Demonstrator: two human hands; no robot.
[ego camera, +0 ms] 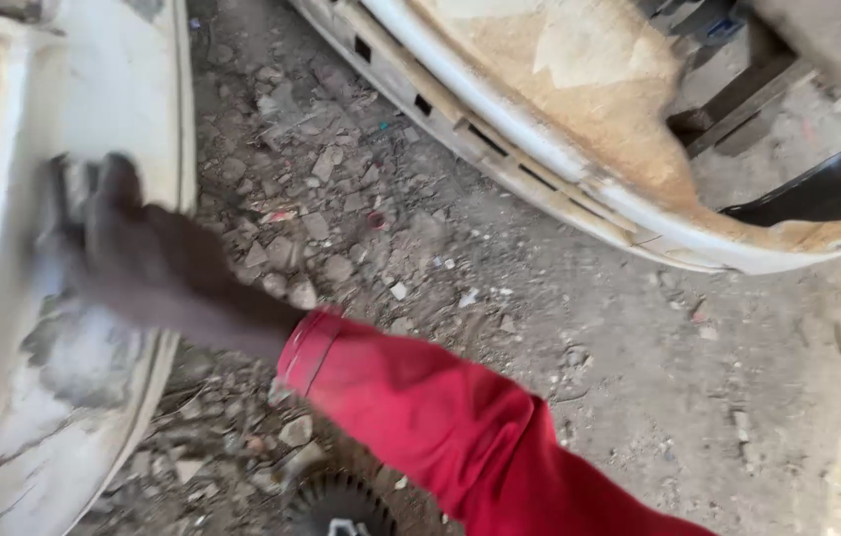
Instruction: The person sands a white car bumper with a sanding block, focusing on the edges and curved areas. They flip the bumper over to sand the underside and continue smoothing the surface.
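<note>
A hand (118,248) reaches across from the lower right of the frame to the left side, its arm in a red sleeve (420,407) that runs down to the bottom edge. Which hand it is I cannot say for sure; by the way the arm comes in from the right, I take it for the right one. It is badly blurred, pressed flat against a white car body panel (13,328) that fills the left edge of the frame, and something small and grey (68,189) seems to sit under the fingertips, though I cannot tell what it is or whether the fingers are closed on it. The panel is worn, with grey bare patches just below the hand and tan sanded streaks higher up. The other hand is out of sight. Across the upper right lies a second white bumper panel (560,129), well apart from the hand, with large tan patches and a row of small slots along its lower lip. Between the two panels is a dirt floor (420,258) strewn with stones and rubble. At the bottom centre a dark toothed round part (336,496) lies just beside the sleeve.
</note>
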